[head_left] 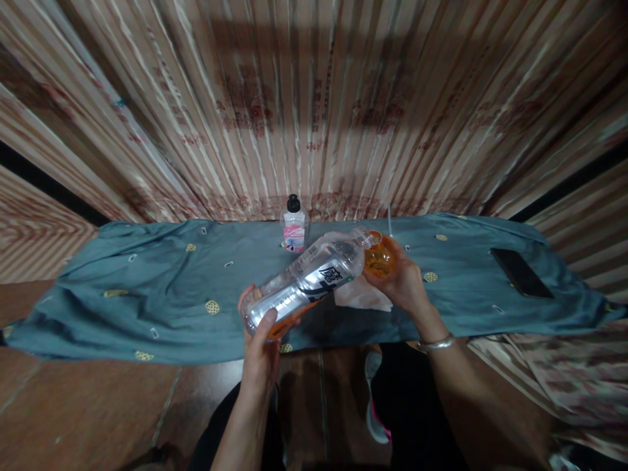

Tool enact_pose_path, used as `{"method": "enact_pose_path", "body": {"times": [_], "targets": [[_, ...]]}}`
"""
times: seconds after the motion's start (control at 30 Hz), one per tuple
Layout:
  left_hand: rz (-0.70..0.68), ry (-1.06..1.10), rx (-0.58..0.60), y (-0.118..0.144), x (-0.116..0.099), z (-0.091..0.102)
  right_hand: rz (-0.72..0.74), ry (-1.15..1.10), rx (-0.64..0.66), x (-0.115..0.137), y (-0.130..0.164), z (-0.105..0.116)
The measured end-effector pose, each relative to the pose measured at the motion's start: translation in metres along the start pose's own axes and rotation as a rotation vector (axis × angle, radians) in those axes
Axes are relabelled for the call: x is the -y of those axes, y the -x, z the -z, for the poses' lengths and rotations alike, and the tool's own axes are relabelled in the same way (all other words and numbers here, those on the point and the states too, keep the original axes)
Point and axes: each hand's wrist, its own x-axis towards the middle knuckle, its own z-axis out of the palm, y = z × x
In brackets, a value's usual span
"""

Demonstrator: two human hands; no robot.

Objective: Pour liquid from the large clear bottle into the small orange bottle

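A: Head view; state of the hands?

B: Left hand (261, 358) closed around the base end of a large clear bottle (314, 281); right hand (406, 286) wrapped round an orange vessel (381, 260), see-through; both items held over the blue-green cloth (171, 288), in front of the body

A: Lie of the bottle?

B: Slanted, base near the body, neck away and to the right; mouth end overlaps the orange vessel; whether they touch, cannot tell; contents likewise; orange tint along the underside could be label or liquid

A: Likely failure points?

B: First, grip; the left hand alone bears the bottle at its far end, so in my judgement the neck could sag if the thumb slips; second, alignment; if either wrist turns, mouth and vessel could part or knock; third, spill, if there is liquid; drops could reach the white tissue (364, 296) beneath

A: Anything else at risk?

B: Black-capped bottle (294, 230), upright behind; a wide swing could tip it; phone (523, 273) well apart at right, low risk
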Motion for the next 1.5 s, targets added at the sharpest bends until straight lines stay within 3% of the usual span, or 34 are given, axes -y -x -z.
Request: {"method": "enact_pose_path", "body": {"times": [1.5], "targets": [[0.000,-0.056,-0.024,0.0003,0.0003,0.0049,0.000,-0.024,0.006,-0.0005,0.0001,-0.0009]]}}
